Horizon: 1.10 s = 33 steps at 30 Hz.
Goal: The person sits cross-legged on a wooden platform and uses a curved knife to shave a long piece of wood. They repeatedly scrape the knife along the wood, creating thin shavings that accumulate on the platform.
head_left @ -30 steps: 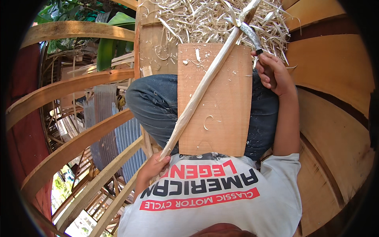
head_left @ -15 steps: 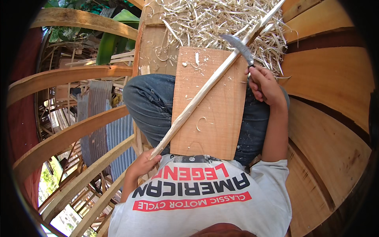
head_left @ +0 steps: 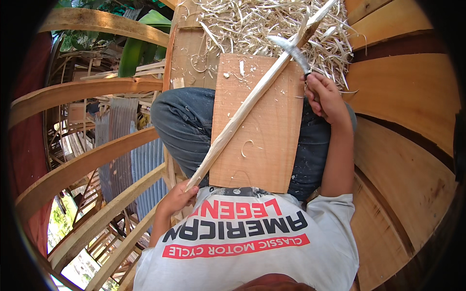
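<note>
A long pale wooden stick [head_left: 242, 110] slants across a flat wooden board [head_left: 264, 136] on my lap. Its lower end is gripped in my left hand [head_left: 178, 200], closed beside my left hip. The far end reaches over the shavings and shows a darker, unpeeled patch. My right hand [head_left: 326, 96] is wrapped round the dark handle of a curved knife [head_left: 296, 55]. The hooked blade lies across the upper part of the stick and appears to touch it, its tip pointing left. Most of the handle is hidden by my fingers.
A heap of curled wood shavings [head_left: 242, 24] covers the planks beyond the board. Wooden wall planks [head_left: 403, 92] rise close on my right. To the left runs a slatted wooden railing [head_left: 92, 97], with corrugated metal sheets [head_left: 145, 169] and stacked timber beyond it.
The stick's far end has shifted slightly left and down. My right hand and the knife have moved a little up along the stick. My left hand keeps its grip.
</note>
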Each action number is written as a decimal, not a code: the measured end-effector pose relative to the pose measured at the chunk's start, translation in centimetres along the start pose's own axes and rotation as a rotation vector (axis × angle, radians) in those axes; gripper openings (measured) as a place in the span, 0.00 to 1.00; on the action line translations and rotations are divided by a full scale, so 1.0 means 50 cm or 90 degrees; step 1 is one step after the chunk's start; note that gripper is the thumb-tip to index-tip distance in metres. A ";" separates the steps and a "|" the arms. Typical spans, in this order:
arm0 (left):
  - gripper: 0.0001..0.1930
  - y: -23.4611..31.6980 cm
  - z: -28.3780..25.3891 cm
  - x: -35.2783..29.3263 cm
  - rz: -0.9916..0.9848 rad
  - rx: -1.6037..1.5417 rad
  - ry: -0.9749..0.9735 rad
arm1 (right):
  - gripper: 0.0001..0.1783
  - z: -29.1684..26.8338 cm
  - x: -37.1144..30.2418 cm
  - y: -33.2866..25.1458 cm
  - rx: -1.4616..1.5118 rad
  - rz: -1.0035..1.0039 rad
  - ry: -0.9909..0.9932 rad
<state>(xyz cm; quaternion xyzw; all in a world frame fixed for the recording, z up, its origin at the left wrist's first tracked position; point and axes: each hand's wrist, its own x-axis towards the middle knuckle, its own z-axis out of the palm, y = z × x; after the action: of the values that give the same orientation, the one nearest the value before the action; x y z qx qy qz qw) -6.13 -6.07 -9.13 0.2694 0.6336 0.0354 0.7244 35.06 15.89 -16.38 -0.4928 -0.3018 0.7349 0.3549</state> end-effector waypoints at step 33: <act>0.14 0.029 -0.004 0.017 0.011 0.037 0.006 | 0.14 -0.003 0.029 0.021 0.014 -0.138 0.205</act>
<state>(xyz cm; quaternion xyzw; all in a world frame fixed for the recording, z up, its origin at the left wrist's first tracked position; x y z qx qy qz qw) -5.73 -4.39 -9.29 0.2955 0.6357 0.0242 0.7127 34.59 16.51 -18.02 -0.5647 -0.2844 0.6074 0.4810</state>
